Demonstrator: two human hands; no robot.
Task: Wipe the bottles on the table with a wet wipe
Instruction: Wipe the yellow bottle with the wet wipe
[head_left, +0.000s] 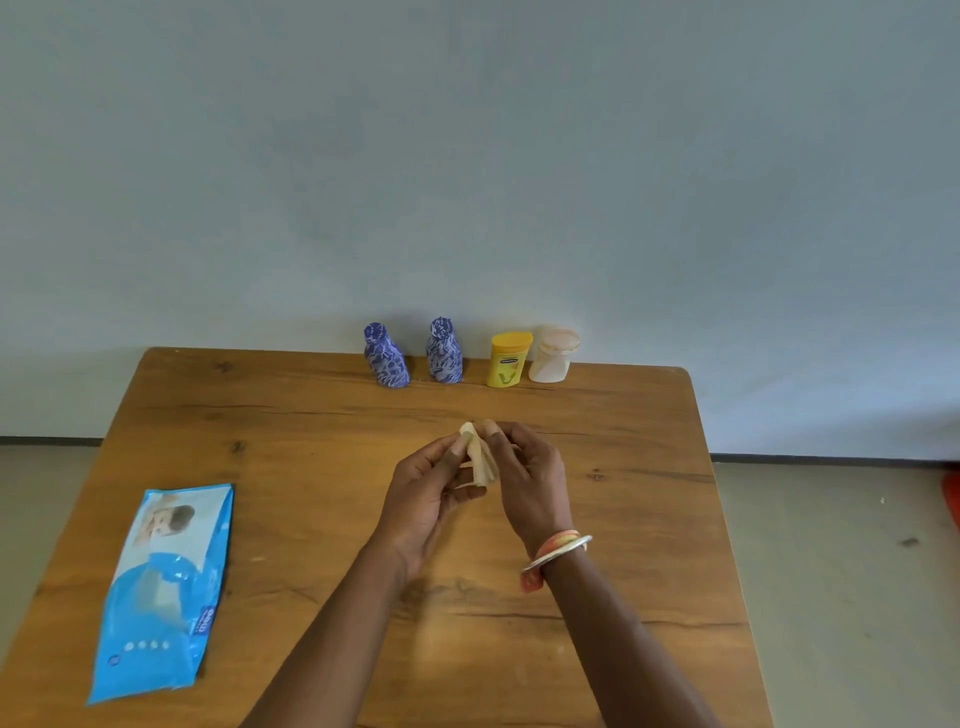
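Along the far edge of the wooden table (311, 519) stand two blue patterned bottles (386, 356) (444, 352), a yellow bottle (509, 359) and a whitish bottle (554, 354). Over the middle of the table I hold a folded pale wet wipe (479, 453) between both hands. My left hand (425, 493) pinches its left side. My right hand (527, 475) grips its right side and wears bangles at the wrist. The wipe is well short of the bottles.
A blue pack of wet wipes (161, 587) lies flat on the table's left side. A pale wall rises right behind the bottles. Floor shows on both sides of the table, with something red at the far right edge (951, 499).
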